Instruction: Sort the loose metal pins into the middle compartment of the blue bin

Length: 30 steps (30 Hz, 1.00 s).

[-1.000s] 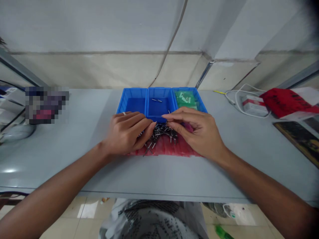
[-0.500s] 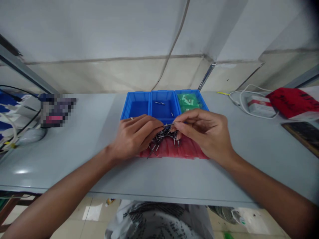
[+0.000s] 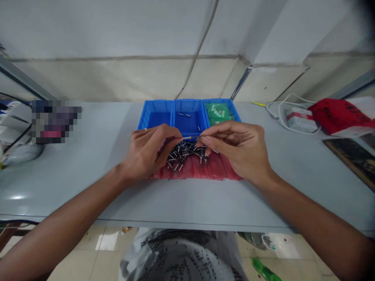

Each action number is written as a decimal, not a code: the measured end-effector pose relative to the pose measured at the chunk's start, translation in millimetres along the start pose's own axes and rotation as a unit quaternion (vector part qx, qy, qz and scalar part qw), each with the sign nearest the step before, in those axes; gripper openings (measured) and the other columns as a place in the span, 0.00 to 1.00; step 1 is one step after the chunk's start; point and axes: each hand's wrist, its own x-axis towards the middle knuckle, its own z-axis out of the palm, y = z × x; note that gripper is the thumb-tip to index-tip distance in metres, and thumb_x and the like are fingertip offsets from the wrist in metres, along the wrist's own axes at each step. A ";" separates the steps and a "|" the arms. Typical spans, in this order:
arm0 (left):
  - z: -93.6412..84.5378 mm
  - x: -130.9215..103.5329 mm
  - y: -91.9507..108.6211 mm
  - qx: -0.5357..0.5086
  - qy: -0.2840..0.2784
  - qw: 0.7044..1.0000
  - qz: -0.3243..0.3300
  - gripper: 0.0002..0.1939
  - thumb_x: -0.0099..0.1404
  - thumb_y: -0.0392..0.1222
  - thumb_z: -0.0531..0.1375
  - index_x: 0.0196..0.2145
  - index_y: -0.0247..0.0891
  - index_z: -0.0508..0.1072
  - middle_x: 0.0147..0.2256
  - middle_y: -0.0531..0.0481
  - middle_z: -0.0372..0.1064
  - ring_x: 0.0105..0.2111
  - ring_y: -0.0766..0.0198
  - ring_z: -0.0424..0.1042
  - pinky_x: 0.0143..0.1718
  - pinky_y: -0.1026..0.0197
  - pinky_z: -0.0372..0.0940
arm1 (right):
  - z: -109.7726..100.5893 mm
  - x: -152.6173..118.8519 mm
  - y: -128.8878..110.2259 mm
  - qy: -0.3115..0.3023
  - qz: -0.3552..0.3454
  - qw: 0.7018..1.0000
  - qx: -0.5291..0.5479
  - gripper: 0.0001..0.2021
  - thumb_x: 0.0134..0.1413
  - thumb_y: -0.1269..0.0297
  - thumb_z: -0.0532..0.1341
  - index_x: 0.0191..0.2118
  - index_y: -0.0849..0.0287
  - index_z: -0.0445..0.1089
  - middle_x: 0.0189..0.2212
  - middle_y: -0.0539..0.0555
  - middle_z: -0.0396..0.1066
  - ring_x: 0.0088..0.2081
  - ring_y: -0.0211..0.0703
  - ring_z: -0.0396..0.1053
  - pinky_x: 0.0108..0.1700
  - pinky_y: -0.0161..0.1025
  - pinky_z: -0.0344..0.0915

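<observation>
Between my hands a thin metal rivet (image 3: pixel 188 138) lies level, one end in each fingertip pinch. My left hand (image 3: pixel 149 151) has thumb and forefinger closed on its left end. At the other end, my right hand (image 3: pixel 241 146) pinches it, its remaining fingers curled. Below them is a heap of similar rivets (image 3: pixel 185 153), dark and silver, on red plastic bags (image 3: pixel 199 168). My left hand covers part of the heap and bags. Just behind stands a blue three-compartment bin (image 3: pixel 172 113); a few loose rivets (image 3: pixel 184 114) lie in its middle compartment.
Green packets (image 3: pixel 218 112) fill the bin's right compartment. On the right are a white cable (image 3: pixel 281 113), a small box (image 3: pixel 301 120), a red bag (image 3: pixel 334 115) and a dark phone-like slab (image 3: pixel 351 158). A computer mouse (image 3: pixel 25 153) and chargers sit at the left. The table's front edge (image 3: pixel 175 227) runs close to me.
My hands have drawn slightly apart, so more of the rivet shows between the fingertips. More of the heap is uncovered. The whole view has shifted a little.
</observation>
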 end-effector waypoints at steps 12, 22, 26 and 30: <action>-4.6 3.1 0.4 -0.003 -0.029 1.000 0.010 0.03 0.71 0.36 0.59 0.39 0.36 0.72 0.32 0.53 0.76 0.27 0.70 0.73 0.29 0.66 0.63 | 1.7 0.0 1.1 -0.011 0.015 0.999 0.027 0.05 0.55 0.70 0.70 0.37 0.54 0.80 0.30 0.50 0.80 0.33 0.41 0.80 0.30 0.35 0.76; -2.3 0.4 -1.8 0.035 0.006 0.999 -0.033 0.10 0.68 0.34 0.61 0.48 0.36 0.71 0.34 0.52 0.76 0.29 0.71 0.75 0.31 0.68 0.66 | -7.5 3.5 4.4 -0.019 0.002 0.998 -0.051 0.14 0.65 0.67 0.61 0.54 0.49 0.74 0.47 0.51 0.79 0.45 0.44 0.79 0.43 0.44 0.78; -2.2 -0.5 -1.2 0.061 -0.005 0.998 -0.024 0.09 0.68 0.34 0.61 0.46 0.36 0.71 0.34 0.52 0.77 0.28 0.70 0.74 0.29 0.67 0.64 | 0.6 4.1 11.0 -0.150 -0.137 0.917 -0.343 0.11 0.63 0.70 0.61 0.47 0.56 0.78 0.43 0.53 0.81 0.42 0.45 0.78 0.46 0.45 0.75; -2.9 0.6 -2.0 0.068 -0.011 0.997 -0.017 0.08 0.67 0.33 0.61 0.45 0.35 0.72 0.34 0.52 0.77 0.29 0.69 0.74 0.29 0.66 0.63 | -37.0 -3.9 -11.6 -0.115 -0.213 0.846 -0.474 0.11 0.63 0.69 0.61 0.47 0.55 0.78 0.43 0.54 0.80 0.46 0.49 0.77 0.49 0.47 0.73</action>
